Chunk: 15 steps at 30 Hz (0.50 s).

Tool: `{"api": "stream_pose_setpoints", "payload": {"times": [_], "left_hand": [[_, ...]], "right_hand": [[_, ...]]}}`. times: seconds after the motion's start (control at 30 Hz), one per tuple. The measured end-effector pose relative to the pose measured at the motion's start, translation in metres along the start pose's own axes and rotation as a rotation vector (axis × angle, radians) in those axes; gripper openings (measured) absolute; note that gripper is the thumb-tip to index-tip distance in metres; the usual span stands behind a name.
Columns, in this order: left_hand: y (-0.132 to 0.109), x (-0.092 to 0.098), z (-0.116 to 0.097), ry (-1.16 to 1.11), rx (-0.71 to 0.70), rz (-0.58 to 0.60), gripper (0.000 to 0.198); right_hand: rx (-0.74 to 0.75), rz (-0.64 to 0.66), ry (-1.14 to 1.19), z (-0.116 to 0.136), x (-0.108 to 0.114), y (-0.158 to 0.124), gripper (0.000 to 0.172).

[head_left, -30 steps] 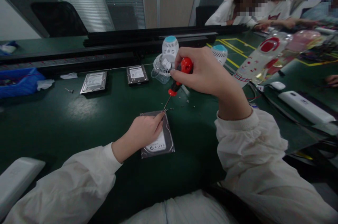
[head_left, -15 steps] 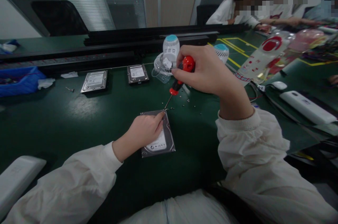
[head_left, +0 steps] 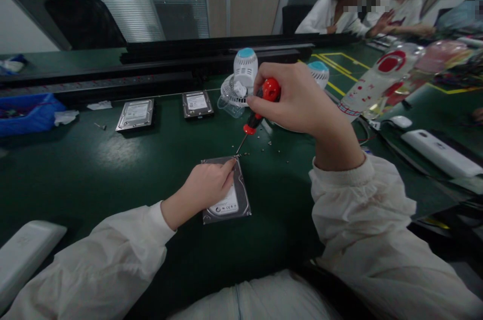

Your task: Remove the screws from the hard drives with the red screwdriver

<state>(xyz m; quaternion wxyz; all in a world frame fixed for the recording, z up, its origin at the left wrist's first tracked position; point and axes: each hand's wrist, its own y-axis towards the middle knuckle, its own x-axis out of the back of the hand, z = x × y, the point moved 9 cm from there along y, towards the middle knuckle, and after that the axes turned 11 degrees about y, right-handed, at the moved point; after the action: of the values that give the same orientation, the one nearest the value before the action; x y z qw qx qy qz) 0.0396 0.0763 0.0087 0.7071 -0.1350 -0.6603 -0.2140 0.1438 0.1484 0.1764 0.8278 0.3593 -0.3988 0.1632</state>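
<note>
Directly beneath left fingers: hard drive.

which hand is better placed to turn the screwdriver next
Probably the right hand: it holds the screwdriver by its handle, tip angled down at the far corner of the hard drive. The left hand lies over the drive, a finger near that corner, and no tool shows in it.

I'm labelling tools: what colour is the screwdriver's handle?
Red and black; the screwdriver's handle shows in the head view.

Blue bin, patterned bottle, black chair
</note>
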Motion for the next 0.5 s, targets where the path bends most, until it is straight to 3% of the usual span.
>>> {"api": "stream_pose_setpoints", "payload": {"times": [0.5], "left_hand": [[-0.0002,-0.0025,0.0008,-0.003,0.006,0.004,0.043]], "right_hand": [[0.018,-0.005,0.006,0.0021,0.0002,0.0,0.012]]}}
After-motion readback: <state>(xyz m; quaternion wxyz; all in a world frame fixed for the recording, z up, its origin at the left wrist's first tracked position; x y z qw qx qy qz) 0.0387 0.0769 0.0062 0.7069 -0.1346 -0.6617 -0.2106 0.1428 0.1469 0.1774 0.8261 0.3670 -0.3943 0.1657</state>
